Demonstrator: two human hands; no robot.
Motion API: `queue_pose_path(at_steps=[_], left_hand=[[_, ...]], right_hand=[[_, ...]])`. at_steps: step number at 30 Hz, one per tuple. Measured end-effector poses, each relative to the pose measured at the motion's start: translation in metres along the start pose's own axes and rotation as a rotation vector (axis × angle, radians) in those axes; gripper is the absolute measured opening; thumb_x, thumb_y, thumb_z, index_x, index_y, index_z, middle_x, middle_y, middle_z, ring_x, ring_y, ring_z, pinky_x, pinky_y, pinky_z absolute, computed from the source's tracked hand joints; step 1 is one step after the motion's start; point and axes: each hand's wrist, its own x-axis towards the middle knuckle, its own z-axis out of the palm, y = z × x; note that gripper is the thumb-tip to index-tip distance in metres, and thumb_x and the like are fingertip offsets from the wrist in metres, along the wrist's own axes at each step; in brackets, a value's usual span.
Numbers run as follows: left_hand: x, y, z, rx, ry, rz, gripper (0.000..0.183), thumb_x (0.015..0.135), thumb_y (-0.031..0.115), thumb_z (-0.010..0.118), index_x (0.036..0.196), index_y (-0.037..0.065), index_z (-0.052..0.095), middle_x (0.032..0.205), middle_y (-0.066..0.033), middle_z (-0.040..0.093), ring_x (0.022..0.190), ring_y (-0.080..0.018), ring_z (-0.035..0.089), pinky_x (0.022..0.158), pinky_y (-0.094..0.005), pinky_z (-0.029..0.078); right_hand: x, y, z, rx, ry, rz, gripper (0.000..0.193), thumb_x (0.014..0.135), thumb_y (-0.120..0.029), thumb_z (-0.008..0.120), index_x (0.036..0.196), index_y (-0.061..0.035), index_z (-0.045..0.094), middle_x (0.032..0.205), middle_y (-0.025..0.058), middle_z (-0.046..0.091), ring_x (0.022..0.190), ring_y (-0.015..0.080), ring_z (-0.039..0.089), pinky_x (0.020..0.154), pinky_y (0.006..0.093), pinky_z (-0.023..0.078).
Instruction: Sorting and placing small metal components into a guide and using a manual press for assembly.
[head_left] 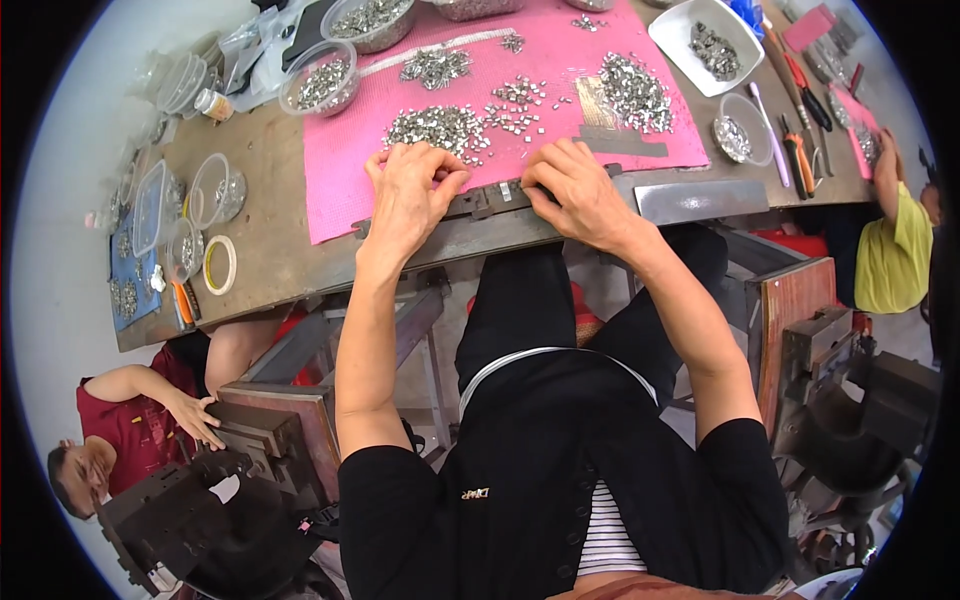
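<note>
Fingertips of both hands pinch down on a long dark grey metal jig bar [490,200] lying along the near edge of the bench [260,240]: the left hand [410,195] is curled nearly closed over its left part, the right hand [575,190] curled over its right part; whether either pinches a small piece I cannot tell. Seating pieces squarely probably calls for steady, light pressure with the bar kept flat. Just beyond, heaps of small silvery metal clips [440,128] lie scattered on a pink mat [340,170], with clear plastic bowls [320,80] of more clips further off.
</note>
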Motion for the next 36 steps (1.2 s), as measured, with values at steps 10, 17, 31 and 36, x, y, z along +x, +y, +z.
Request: queue_pose_path(at_steps=[10,17,31,36], left_hand=[[-0.002,0.001,0.004,0.042,0.032,0.008,0.009,0.084,0.019,0.077,0.087,0.012,0.073,0.082,0.0002,0.064,0.089,-0.022,0.057,0.096,-0.0474,0.033],[-0.01,0.022,0.025,-0.094,0.128,0.114,0.007,0.089,0.011,0.07,0.095,0.009,0.068,0.088,-0.0031,0.062,0.088,-0.0217,0.058,0.095,-0.0414,0.034],[-0.012,0.036,0.046,-0.065,0.214,0.257,0.015,0.081,0.008,0.073,0.093,0.008,0.064,0.093,-0.0048,0.061,0.092,-0.0248,0.059,0.094,-0.0431,0.037],[-0.014,0.043,0.049,-0.021,0.229,0.206,0.013,0.082,0.009,0.073,0.092,0.009,0.064,0.092,-0.005,0.06,0.093,-0.025,0.059,0.1,-0.047,0.037]], right_hand=[[0.024,0.015,0.013,0.052,-0.029,0.085,0.009,0.085,-0.008,0.07,0.093,-0.0058,0.069,0.091,0.0087,0.063,0.09,0.028,0.061,0.08,0.0393,0.045],[0.041,0.028,0.039,-0.031,0.04,0.035,0.01,0.085,-0.014,0.07,0.089,-0.0048,0.07,0.086,0.0089,0.062,0.086,0.0306,0.061,0.077,0.0425,0.048],[0.043,0.039,0.026,0.203,-0.094,0.103,0.01,0.085,-0.006,0.066,0.093,-0.0007,0.068,0.088,0.0134,0.061,0.08,0.033,0.061,0.07,0.0426,0.05],[0.044,0.034,0.025,0.163,-0.084,0.081,0.011,0.084,-0.005,0.065,0.093,0.0,0.068,0.087,0.014,0.06,0.077,0.0332,0.061,0.068,0.0428,0.05]])
